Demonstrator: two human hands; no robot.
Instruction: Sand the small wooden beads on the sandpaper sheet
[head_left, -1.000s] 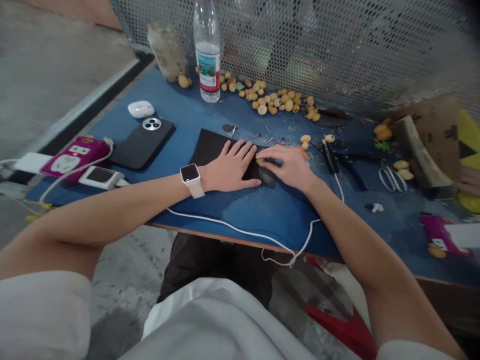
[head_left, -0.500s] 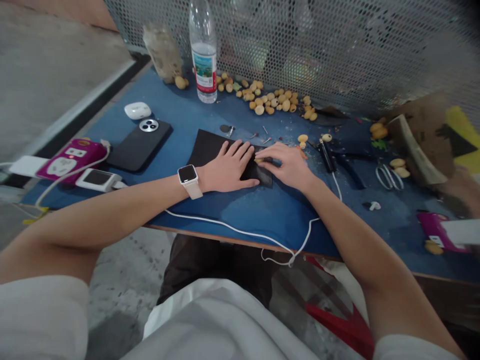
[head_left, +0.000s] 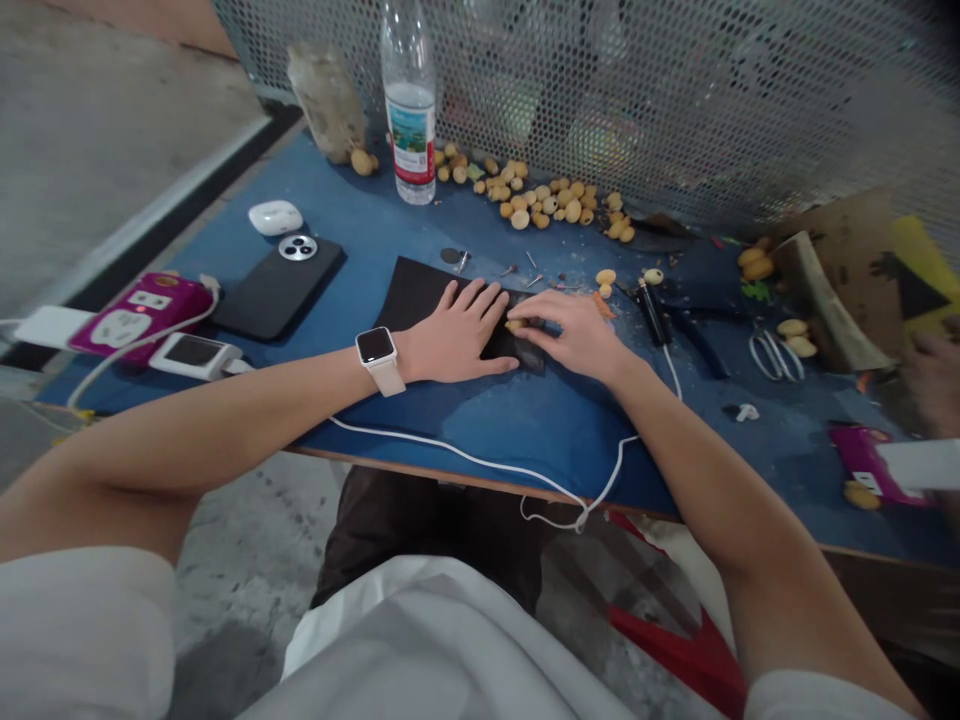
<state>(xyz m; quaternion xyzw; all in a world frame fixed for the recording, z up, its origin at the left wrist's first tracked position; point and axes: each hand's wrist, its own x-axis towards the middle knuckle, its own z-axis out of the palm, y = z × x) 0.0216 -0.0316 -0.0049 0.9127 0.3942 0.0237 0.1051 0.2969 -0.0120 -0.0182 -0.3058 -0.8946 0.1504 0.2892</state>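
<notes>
My left hand (head_left: 457, 335) lies flat on a black abrasive-looking sheet (head_left: 420, 290), pinning it to the blue tabletop (head_left: 480, 400). A white smartwatch (head_left: 377, 358) sits on that wrist. Just to its right, my right hand (head_left: 577, 335) presses its fingertips on a small tan seed (head_left: 514, 325) at the sheet's edge. The fingers partly hide the seed. Beyond both hands, a heap of similar tan seeds (head_left: 540, 205) lies along the back of the table.
A plastic water bottle (head_left: 409, 110) and perforated metal screen (head_left: 675, 90) stand behind. A phone (head_left: 277, 288) and magenta power strip (head_left: 139, 318) lie left; pliers (head_left: 694, 335) and scissors (head_left: 775, 355) lie right. A co-worker's hand (head_left: 934, 380) enters at the right edge.
The view has drifted slightly. Both my hands stay nearly in place on the sheet, and the co-worker's hand at the right edge now shows more sharply.
</notes>
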